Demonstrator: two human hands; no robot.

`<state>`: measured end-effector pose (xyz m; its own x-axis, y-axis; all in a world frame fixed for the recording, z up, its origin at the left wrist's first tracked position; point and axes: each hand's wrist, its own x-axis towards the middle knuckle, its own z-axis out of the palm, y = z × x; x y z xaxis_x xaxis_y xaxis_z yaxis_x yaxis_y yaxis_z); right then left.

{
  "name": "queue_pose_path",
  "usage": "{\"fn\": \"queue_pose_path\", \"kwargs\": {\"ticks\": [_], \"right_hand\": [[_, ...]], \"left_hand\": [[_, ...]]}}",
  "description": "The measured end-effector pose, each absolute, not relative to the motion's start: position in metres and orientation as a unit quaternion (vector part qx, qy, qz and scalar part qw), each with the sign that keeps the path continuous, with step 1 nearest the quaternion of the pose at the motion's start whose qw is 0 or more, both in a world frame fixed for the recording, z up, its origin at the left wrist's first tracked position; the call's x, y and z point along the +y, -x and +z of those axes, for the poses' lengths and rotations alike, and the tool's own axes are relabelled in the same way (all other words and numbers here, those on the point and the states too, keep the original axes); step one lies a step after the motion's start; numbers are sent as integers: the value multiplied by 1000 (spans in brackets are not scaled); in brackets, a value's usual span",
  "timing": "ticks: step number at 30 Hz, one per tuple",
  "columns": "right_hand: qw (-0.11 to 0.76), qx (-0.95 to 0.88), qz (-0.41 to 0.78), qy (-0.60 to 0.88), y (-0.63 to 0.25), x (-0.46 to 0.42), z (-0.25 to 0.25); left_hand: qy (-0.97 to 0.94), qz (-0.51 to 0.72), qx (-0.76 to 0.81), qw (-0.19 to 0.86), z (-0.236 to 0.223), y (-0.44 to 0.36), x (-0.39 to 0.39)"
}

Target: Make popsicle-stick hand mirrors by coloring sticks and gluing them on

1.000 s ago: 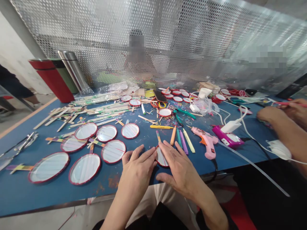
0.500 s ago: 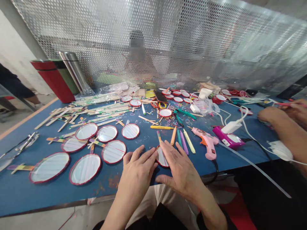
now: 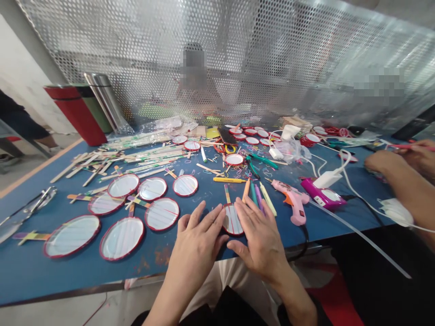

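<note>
My left hand (image 3: 195, 240) and my right hand (image 3: 260, 235) lie flat on the blue table (image 3: 30, 276) near its front edge, fingers stretched out. Between them sits a round red-rimmed disc on a coloured stick (image 3: 233, 219). The fingertips of both hands rest at its two sides. Neither hand grips anything. Right beyond my right fingers lie several coloured markers (image 3: 253, 192).
Several more red-rimmed discs (image 3: 122, 237) lie to the left. A pink glue gun (image 3: 292, 199), a magenta box (image 3: 322, 194) and cables lie to the right. Wooden sticks (image 3: 95, 167), flasks (image 3: 78, 113) and a perforated metal screen (image 3: 238, 54) stand behind. Another person's arm (image 3: 404, 181) is at right.
Both hands have drawn apart a little and slid slightly forward, uncovering more of the disc between them. The right fingers now reach the markers.
</note>
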<state>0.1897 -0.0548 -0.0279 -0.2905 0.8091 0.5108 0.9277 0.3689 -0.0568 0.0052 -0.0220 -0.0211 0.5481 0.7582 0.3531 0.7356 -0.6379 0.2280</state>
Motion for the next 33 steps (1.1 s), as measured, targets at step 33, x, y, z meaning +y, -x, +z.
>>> {"fn": "queue_pose_path", "kwargs": {"ticks": [33], "right_hand": [[243,-786,-124,554,-186,-52,-29]], "left_hand": [[-884,210,417,20,-35,0,-11]]}}
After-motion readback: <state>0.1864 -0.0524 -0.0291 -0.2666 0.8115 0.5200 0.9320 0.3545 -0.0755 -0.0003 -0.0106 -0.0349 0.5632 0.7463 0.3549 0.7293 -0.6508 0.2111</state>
